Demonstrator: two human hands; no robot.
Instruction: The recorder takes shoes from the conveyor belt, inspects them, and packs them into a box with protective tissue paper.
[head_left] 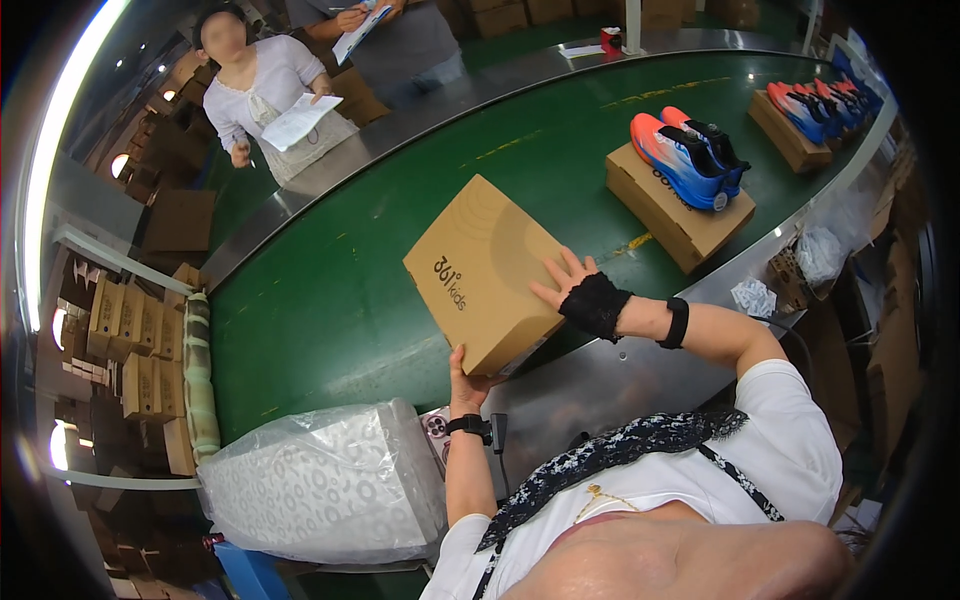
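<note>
A closed brown cardboard shoebox is in front of me over the green conveyor belt, set at an angle. My left hand grips its near left corner, thumb up along the side and the other fingers mostly hidden beneath. On the box's right edge rests my right hand, in a black fingerless glove, its fingers spread over the lid. To the right, a pair of orange-and-blue sneakers stands on another shoebox.
More sneakers sit on a box farther right. A plastic-wrapped white patterned stack lies at near left. Stacked shoeboxes stand beyond the belt's left end. Across the metal rim, two people hold papers.
</note>
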